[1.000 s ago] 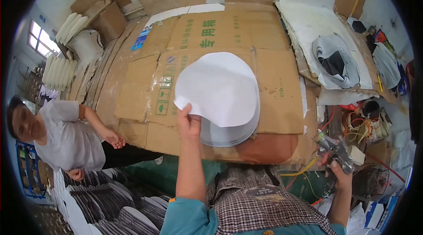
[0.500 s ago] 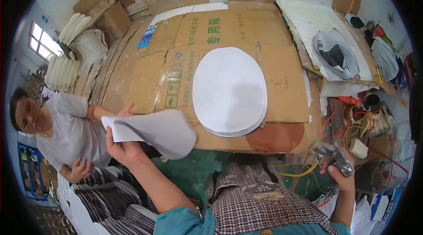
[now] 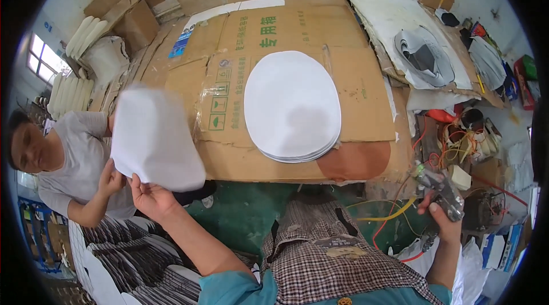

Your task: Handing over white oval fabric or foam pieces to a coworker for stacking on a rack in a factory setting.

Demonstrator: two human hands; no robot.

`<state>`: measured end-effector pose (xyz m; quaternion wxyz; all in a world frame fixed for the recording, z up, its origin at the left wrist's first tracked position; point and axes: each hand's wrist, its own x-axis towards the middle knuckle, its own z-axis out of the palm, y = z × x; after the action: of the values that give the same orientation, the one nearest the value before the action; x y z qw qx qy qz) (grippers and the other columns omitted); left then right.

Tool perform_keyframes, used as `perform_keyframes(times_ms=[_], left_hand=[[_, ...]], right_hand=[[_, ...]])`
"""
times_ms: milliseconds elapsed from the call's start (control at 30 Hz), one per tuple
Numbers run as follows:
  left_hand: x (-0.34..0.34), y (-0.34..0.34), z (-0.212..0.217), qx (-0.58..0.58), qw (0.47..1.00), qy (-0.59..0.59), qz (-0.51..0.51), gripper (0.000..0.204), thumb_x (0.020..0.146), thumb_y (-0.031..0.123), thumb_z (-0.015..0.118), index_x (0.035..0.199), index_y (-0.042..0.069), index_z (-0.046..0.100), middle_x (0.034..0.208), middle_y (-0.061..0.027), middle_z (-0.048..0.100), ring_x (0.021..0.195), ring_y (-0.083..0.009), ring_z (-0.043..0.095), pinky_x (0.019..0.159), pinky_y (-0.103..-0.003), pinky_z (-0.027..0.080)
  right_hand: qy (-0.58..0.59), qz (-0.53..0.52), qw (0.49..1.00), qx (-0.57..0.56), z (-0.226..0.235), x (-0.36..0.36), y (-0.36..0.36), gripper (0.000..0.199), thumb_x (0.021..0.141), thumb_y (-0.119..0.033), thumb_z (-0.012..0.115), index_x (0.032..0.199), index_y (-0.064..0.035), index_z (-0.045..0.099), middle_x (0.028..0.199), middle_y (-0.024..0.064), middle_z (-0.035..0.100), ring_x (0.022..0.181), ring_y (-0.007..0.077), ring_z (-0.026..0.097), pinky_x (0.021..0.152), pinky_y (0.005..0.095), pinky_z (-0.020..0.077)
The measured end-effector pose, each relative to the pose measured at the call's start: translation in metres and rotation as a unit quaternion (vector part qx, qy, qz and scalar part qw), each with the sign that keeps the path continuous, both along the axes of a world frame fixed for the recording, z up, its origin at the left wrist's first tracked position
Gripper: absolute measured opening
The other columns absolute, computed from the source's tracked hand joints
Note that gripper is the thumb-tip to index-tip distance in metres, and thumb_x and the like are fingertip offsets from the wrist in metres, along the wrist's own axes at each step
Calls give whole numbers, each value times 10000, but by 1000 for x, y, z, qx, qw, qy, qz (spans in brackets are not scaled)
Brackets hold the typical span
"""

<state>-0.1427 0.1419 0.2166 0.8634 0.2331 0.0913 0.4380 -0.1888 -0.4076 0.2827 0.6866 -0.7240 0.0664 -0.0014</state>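
Two hands work at opposite sides of the view. At about eight o'clock the left hand (image 3: pixel 150 197) is closed on the lower edge of a white oval sheet (image 3: pixel 153 139), pinching it between thumb and fingers and holding it up off the desk (image 3: pixel 366 105); the sheet is blurred and tilted, and it overlaps the desk's left edge. Just beside it at nine o'clock, a second person in a grey shirt has a hand (image 3: pixel 110 179) raised close to the sheet's lower left corner; whether it touches the sheet cannot be told.

At about four o'clock the right hand (image 3: pixel 441 213) is wrapped around a dark pistol-shaped tool (image 3: pixel 437 186), held well apart from the sheet, below the desk's right corner. Yellow and red cables (image 3: pixel 394 213) hang near it.

Near the centre, toward twelve o'clock, a stack of white oval sheets (image 3: pixel 293 106) lies flat on the cardboard-covered desk, its lower edge showing several layers. A reddish-brown patch (image 3: pixel 354 161) sits just beside the stack at its lower right. At two o'clock a grey and white fabric piece (image 3: pixel 426 58) rests on a pale sheet, and at ten o'clock white curved pieces (image 3: pixel 80 36) are stacked beside cardboard boxes.
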Motion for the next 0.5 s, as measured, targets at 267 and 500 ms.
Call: perform_keyframes(times_ms=[267, 500], left_hand=[[6, -4, -48, -31, 999, -4, -40, 232, 867, -5, 450, 1085, -70, 497, 838, -145, 563, 777, -254, 547, 648, -303, 493], [18, -20, -84, -126, 988, 86, -24, 291, 845, 9, 489, 1135, -13, 495, 799, -115, 579, 722, -246, 564, 580, -297, 485]], right_hand=[[47, 59, 997, -21, 4, -35, -15, 596, 682, -160, 730, 1176, 49, 470, 756, 113, 597, 639, 173, 598, 593, 298, 516], [29, 42, 996, -76, 18, -37, -12, 618, 698, -175, 733, 1199, 56, 453, 766, 99, 592, 645, 164, 593, 590, 287, 511]])
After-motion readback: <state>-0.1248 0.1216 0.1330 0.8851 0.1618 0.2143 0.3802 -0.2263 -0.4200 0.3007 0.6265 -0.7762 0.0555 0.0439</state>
